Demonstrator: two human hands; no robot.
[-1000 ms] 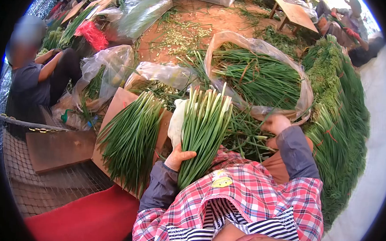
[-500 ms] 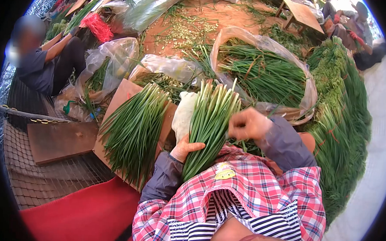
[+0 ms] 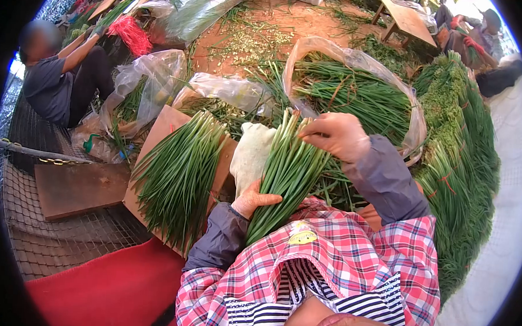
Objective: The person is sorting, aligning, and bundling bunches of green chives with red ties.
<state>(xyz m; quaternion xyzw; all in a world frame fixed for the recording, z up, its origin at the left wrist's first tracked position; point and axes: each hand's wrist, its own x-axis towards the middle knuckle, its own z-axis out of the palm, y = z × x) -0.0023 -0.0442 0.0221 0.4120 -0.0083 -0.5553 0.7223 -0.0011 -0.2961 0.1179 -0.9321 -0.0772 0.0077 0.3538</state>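
My left hand (image 3: 254, 200) is wrapped round the lower part of a bunch of garlic chives (image 3: 290, 170), its thumb across the leaves. The pale stalk ends point up and away from me. At those ends is my right hand (image 3: 339, 135), fingers pinched together on the stalks; exactly how many it grips is hidden. Behind the bunch, on its left, lies a whitish cloth (image 3: 252, 154). Another heap of garlic chives (image 3: 182, 177) rests on a brown board (image 3: 151, 152) to the left, pale ends away from me.
Ahead, an open plastic bag (image 3: 417, 111) holds more chives. Tied bundles are stacked in a long pile (image 3: 461, 172) on my right. A dark board (image 3: 82, 190) lies left over netting. One person (image 3: 61, 78) sits at the left; another (image 3: 482, 41) is at the far right.
My right hand has moved up from beside the bunch to its pale stalk ends and closed there. The left hand keeps its hold.
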